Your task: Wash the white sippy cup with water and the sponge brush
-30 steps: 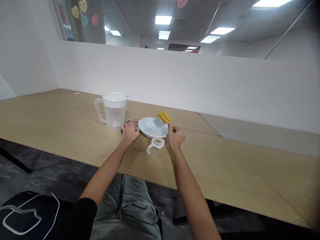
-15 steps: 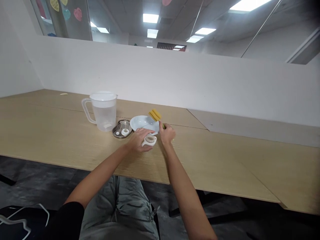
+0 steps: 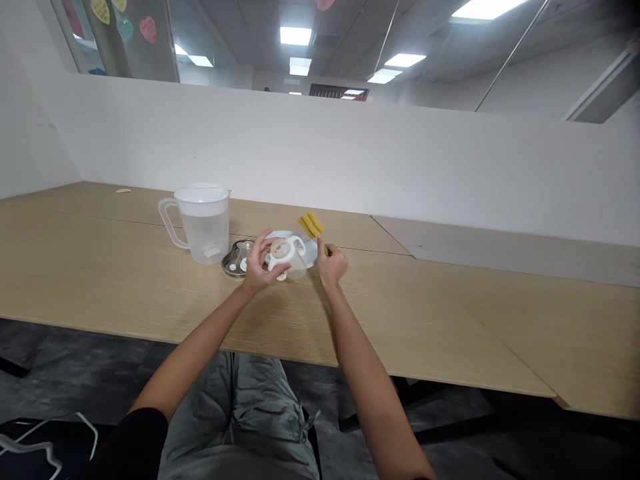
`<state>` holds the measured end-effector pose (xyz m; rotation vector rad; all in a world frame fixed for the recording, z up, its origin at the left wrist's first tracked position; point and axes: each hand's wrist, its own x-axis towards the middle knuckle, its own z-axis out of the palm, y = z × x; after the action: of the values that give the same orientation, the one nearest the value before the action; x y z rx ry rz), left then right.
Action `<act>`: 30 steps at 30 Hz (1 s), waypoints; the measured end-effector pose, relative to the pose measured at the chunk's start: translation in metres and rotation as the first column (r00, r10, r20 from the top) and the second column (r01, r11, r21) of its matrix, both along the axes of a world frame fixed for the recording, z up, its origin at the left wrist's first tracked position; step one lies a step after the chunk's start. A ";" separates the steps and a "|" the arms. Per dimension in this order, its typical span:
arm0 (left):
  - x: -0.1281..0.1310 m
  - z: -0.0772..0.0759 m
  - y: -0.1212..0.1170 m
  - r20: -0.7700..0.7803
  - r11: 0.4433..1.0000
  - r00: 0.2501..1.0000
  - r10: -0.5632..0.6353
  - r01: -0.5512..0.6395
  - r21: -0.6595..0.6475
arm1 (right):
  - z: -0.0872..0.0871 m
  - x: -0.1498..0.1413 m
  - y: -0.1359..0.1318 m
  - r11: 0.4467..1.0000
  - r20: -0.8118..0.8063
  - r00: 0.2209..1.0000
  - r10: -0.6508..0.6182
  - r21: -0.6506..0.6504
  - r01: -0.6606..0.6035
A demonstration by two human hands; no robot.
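Head view, looking down at the wooden table (image 3: 400, 313): the left hand (image 3: 257, 261) has its fingers (image 3: 262, 241) curled around a clear plastic training cup (image 3: 297, 267) with a white two-handled collar (image 3: 281, 252), which lies tilted on its side over a white plate (image 3: 310, 249). Whether the cup touches the plate cannot be told. The right hand (image 3: 333, 264) is closed in a pinch on the thin green stem (image 3: 327, 250) of a bottle brush (image 3: 311, 226), whose yellow sponge head points up and left, just beside the cup. Farther left stand a steel tray (image 3: 231, 261) holding small white parts (image 3: 244, 265) and a plastic measuring jug (image 3: 203, 227) of water. If wet, the smooth cup could slip from the left hand, and a fall could scatter the small parts. A wide swing of the left forearm could tip the jug. Fingers hide much of the collar and stem, and any wetness on the cup is hard to make out.
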<state>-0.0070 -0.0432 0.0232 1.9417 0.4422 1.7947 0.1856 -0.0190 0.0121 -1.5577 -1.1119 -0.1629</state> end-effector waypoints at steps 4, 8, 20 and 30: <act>-0.001 -0.001 0.007 0.114 0.979 0.976 0.187 -0.194 0.056 | 0.007 -0.010 -0.004 0.958 -0.145 0.952 0.269 0.145 -0.248; 0.001 -0.002 0.007 0.117 0.970 0.967 0.228 -0.236 0.062 | 0.015 -0.030 -0.011 0.855 -0.208 0.830 0.518 0.128 -0.502; 0.003 -0.009 0.002 0.069 0.965 0.966 0.248 -0.240 -0.106 | 0.021 -0.062 -0.030 0.843 -0.189 0.823 0.536 0.175 -0.509; 0.006 0.001 -0.003 0.019 0.946 0.957 0.291 -0.284 -0.154 | 0.015 -0.061 -0.027 0.826 -0.202 0.801 0.563 0.146 -0.544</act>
<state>-0.0015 -0.0465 0.0245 1.8066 0.8599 1.9108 0.1244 -0.0456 0.0275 -1.0837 -1.3028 0.3670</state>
